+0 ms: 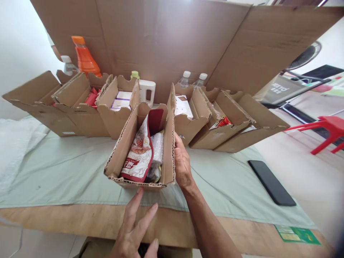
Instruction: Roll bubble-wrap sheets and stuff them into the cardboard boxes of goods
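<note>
An open cardboard box [170,157] stands in front of me on the cloth, out ahead of a row of similar boxes. My right hand [183,165] grips its right wall, with the fingertips hidden behind the cardboard. Inside lean a red and white printed pouch [138,156] and, to its right, a bubble-wrapped roll [157,147]. Something crumpled lies below the roll, and I cannot tell what it is. My left hand [135,224] is open with fingers spread, just below the box's front edge. Its index fingertip is at that edge; whether it touches is unclear.
Several cardboard boxes [117,123] with packages line the back, before a tall cardboard panel [166,43]. Behind them stand an orange bottle [86,59] and a white jug [143,86]. A black phone [271,182] lies at right; bubble wrap [16,150] at left.
</note>
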Available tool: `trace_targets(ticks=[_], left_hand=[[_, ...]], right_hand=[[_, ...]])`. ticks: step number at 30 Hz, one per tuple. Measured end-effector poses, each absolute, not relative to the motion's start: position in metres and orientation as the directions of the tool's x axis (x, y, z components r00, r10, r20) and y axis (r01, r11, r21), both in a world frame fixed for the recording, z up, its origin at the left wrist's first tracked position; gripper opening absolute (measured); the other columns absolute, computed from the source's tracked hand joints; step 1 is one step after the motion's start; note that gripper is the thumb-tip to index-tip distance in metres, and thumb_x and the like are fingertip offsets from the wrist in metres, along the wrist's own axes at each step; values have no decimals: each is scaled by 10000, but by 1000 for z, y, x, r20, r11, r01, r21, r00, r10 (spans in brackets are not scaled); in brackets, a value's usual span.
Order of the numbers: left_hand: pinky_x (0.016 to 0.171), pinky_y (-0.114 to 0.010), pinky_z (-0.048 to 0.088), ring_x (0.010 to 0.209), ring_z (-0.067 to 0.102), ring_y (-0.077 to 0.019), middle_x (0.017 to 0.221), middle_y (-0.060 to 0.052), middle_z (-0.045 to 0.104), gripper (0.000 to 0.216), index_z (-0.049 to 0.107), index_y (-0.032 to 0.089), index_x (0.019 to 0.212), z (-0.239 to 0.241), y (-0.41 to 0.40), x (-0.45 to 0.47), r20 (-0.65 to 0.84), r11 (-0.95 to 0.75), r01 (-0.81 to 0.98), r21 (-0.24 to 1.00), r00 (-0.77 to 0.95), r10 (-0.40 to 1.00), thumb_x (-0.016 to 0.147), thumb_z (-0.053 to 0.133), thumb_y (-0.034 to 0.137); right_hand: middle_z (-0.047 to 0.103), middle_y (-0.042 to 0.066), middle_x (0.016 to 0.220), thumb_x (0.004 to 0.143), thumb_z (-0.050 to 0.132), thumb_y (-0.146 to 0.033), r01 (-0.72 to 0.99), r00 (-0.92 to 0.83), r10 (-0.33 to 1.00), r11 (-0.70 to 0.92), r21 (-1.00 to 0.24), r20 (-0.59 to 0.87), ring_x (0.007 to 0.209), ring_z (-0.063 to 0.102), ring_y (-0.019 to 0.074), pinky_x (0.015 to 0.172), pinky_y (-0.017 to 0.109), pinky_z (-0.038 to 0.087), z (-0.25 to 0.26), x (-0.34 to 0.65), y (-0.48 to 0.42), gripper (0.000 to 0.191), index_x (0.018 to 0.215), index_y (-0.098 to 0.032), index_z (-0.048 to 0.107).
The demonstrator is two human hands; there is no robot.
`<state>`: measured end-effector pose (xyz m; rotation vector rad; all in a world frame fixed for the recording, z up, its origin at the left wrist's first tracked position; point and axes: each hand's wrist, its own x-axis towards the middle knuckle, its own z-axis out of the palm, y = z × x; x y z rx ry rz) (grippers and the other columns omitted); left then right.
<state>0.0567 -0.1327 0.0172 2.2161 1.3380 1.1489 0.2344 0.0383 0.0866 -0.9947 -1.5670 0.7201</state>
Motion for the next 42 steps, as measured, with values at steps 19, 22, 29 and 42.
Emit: trace_targets(ticks=[19, 22, 29, 42], left_hand=[[1128, -563, 500, 1326, 600, -321, 1391, -154, 617, 332, 700, 187, 1172, 58, 51, 57, 548, -508, 576, 641, 121, 828, 850, 625, 157], [1043, -506, 567, 1303, 603, -302, 1364, -141, 587, 383, 658, 196, 1233, 53, 43, 50, 532, -418, 596, 685, -18, 846, 853, 619, 161], [924, -457, 627, 1335, 578, -324, 1494, -163, 506, 528, 573, 219, 1350, 32, 55, 49, 458, -346, 556, 756, -70, 886, 825, 596, 167], [1023, -514, 589, 1446, 506, -368, 1661, -196, 376, 697, 488, 198, 1483, 22, 60, 46, 363, -337, 451, 827, 32, 931, 794, 597, 217]], right_hand=[[698, 150, 1325, 1006, 416, -609, 156, 255, 950, 145, -977, 182, 1182, 674, 275, 1015, 445, 518, 30, 227, 51, 533, 1256, -194, 637], [684, 152, 1369, 978, 492, -606, 192, 209, 960, 149, -970, 188, 1226, 658, 279, 1007, 434, 525, 27, 225, 55, 554, 1334, -199, 615], [714, 163, 1307, 948, 543, -467, 348, 142, 941, 243, -905, 307, 1145, 692, 294, 901, 439, 562, 25, 228, 56, 465, 1306, -188, 640], [784, 77, 926, 938, 619, -191, 893, -419, 693, 431, 129, 586, 1086, 639, 309, 1048, 481, 344, 179, 209, 115, 150, 957, -183, 768]])
